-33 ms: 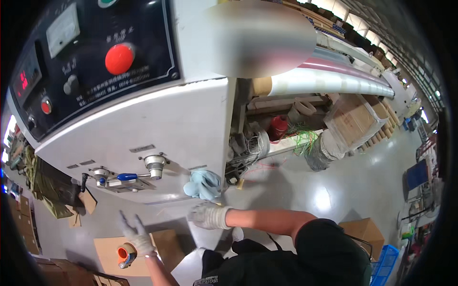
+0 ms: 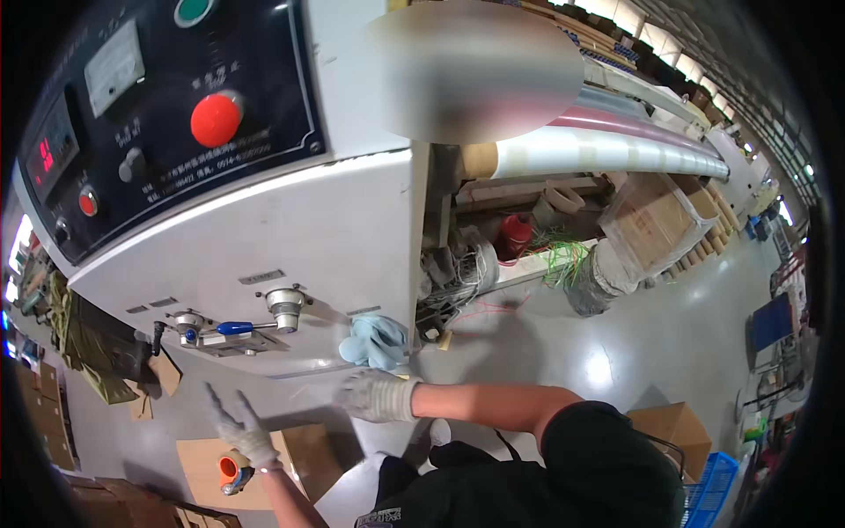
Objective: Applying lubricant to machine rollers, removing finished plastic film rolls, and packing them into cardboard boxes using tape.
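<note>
A pale knitted work glove covers my left hand [image 2: 243,433], whose fingers are stretched out and spread, with nothing in them. Just below it, a tape dispenser [image 2: 232,468] with an orange core rests on a brown cardboard box [image 2: 198,471]. My right hand [image 2: 378,396], in a similar glove, is held out to the left below a light blue cloth [image 2: 377,341]. Its fingers are slightly smeared but look loosely extended, and I see nothing in them. The cloth hangs against the white machine cabinet [image 2: 352,238], apart from the hand.
The cabinet carries a dark control panel [image 2: 176,167] with a red mushroom button [image 2: 216,120], and a blue-handled lever [image 2: 236,327] lower down. A long pale film roll [image 2: 607,151] lies behind to the right. A blue crate [image 2: 709,493] stands at lower right.
My left hand has shifted slightly left, away from the tape dispenser's far side, fingers still spread. My right hand has moved a little left. The panel sits slightly lower in view.
</note>
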Available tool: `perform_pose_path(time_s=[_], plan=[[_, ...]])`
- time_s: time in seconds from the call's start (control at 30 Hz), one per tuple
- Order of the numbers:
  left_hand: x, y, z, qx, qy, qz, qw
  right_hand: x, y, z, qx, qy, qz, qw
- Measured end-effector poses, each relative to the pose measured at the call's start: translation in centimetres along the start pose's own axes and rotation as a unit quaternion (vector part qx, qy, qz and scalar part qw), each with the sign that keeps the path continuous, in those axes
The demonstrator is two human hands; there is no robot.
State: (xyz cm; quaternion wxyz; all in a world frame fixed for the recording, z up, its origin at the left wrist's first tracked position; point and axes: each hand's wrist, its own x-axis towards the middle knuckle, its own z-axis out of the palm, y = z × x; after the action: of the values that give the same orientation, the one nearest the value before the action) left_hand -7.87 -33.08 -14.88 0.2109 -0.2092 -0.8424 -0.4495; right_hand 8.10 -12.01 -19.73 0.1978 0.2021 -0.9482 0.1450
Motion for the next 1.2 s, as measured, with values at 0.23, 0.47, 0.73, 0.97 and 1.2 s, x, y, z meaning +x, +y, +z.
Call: perform_pose_path(time_s=[0.23,0.47,0.73,0.97,1.2], plan=[[6.9,5.1,2.4,-0.062,0.025,0.065,0.996,13.2,-0.6,-7.0,-0.04,0.167,0.06,0.983],[8.4,3.3,3.5,-0.074,0.067,0.119,0.988,19.1,0.0,-8.3,-0.029,0.127,0.138,0.982],[11.6,-0.1,3.0,-0.351,0.034,0.122,0.928,20.5,2.1,-9.0,0.027,0.021,0.146,0.989],[18.5,-6.8,-0.3,-0.422,0.149,-0.266,0.854,8.2,4.5,-13.8,0.059,0.175,0.135,0.973],[15.7,-1.6,0.5,-0.264,0.23,-0.28,0.894,-0.9,8.8,-20.3,0.032,0.193,0.001,0.981]])
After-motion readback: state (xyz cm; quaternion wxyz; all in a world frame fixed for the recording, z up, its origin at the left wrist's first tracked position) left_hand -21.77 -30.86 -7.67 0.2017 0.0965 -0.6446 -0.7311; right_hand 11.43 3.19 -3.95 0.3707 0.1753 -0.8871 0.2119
